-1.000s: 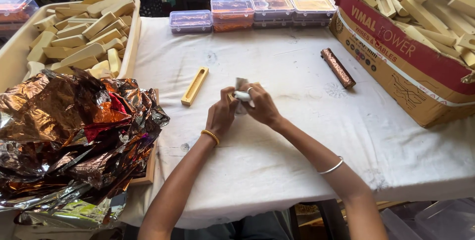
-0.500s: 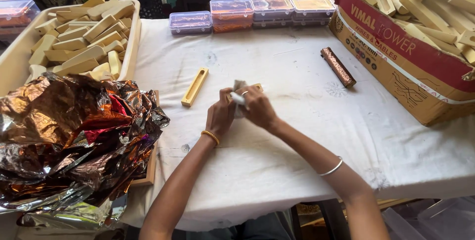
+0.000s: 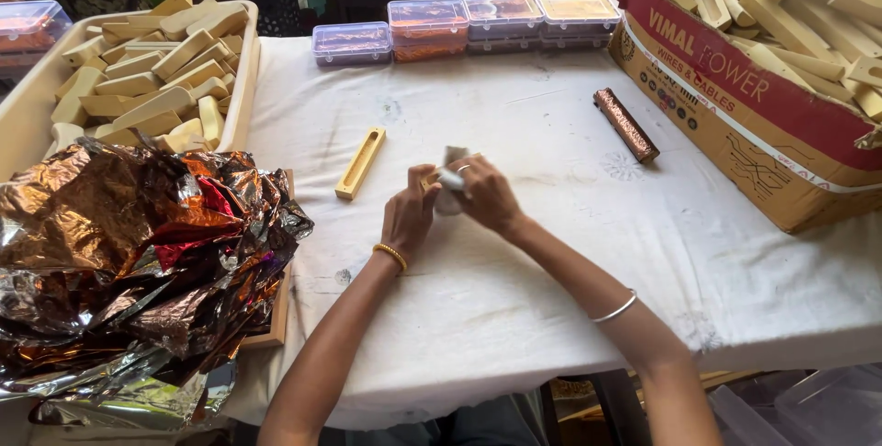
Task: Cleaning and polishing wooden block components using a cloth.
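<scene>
1. Head view: the fingers (image 3: 428, 180) of both hands were seen bent and pressed together around a small silvery sheet (image 3: 450, 180).
2. The sheet was held between the left hand (image 3: 411, 216) and the right hand (image 3: 487, 196), a little above the white cloth (image 3: 551, 253), near the middle of the table.
3. A bit of yellow wood was seen poking out by the fingertips, so a small wooden piece seemed to be held inside the sheet. How much of it was covered could not be told.
4. The step in hand was judged to be the folding of the silvery sheet around that small piece.
5. For a further fold, the piece would need to be kept still by one hand while the loose edge was pressed flat by the other.
6. A gold bangle (image 3: 390, 255) was worn on the left wrist and a silver bangle (image 3: 614, 308) on the right arm.
7. A long wooden holder (image 3: 360, 163) with a groove was lying bare on the cloth, just left of the hands.
8. A wrapped brown stick (image 3: 626, 124) was lying well apart, to the right of the hands.
9. A big heap of crumpled shiny foil (image 3: 138, 262) was piled at the left edge of the table.
10. Behind the heap, a pale tub (image 3: 243, 88) was filled with plain wooden pieces (image 3: 156, 69).
11. More wooden pieces were stacked in a cardboard box (image 3: 735, 124) on the right.
12. A row of clear plastic boxes (image 3: 496, 16) was set along the far edge.
</scene>
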